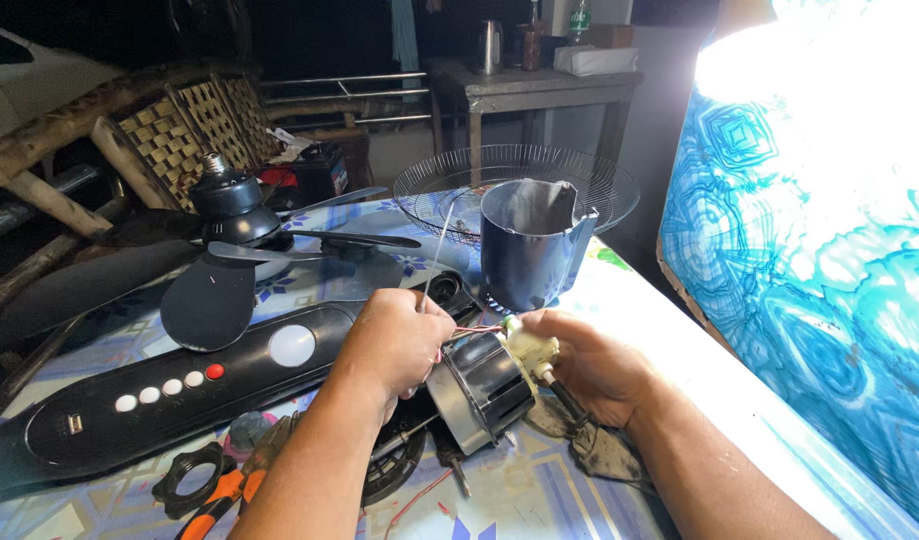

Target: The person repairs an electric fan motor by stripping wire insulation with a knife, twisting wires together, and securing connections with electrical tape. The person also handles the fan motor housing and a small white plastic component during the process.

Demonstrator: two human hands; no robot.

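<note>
Blue patterned cloth covered the counter point(539, 500). At the left lay a black panel with buttons point(169, 385) and orange pliers point(219, 500). The left hand point(394, 345) and right hand point(589, 365) had their fingers wrapped around a small fan motor point(479, 385) just above the counter. Behind stood a dark plastic housing point(529, 245).

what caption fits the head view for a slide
Two bare hands, left hand and right hand, hold a fan motor over a cluttered table.
</note>
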